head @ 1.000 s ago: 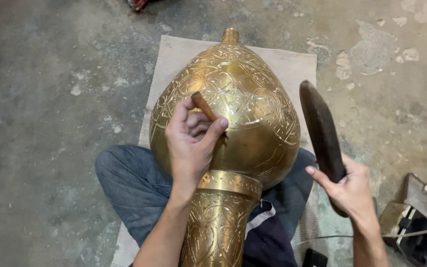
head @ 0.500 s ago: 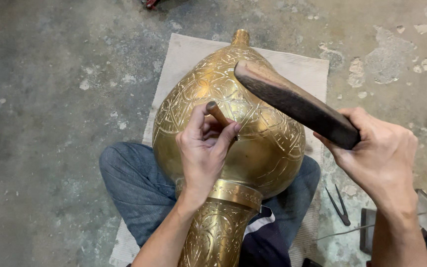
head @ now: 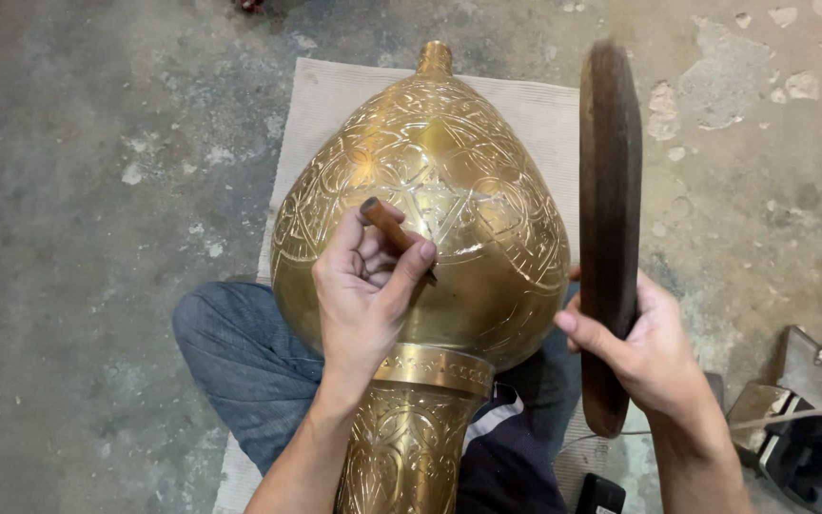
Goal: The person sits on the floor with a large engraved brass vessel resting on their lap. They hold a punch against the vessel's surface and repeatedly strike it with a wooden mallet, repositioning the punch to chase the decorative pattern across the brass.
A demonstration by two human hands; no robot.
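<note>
A large engraved brass vessel (head: pixel 468 181) lies across my lap, its bulb pointing away and its neck (head: pixel 411 428) toward me. My left hand (head: pixel 363 295) rests on the bulb and pinches a short brown chisel (head: pixel 387 227), whose tip touches the brass. My right hand (head: pixel 644 347) grips a long dark wooden mallet (head: pixel 609 200), which stands upright to the right of the vessel, clear of the chisel.
A pale cloth mat (head: pixel 335 105) lies under the vessel on the rough concrete floor (head: pixel 97 171). My jeans-clad leg (head: pixel 240 362) is folded under the vessel. Metal tools and a dark box (head: pixel 811 428) sit at the lower right. A small black object (head: pixel 601 495) lies near my right forearm.
The mallet was swung down over the chisel half a second ago; now it is raised upright at the right. My left hand has kept the chisel on the brass.
</note>
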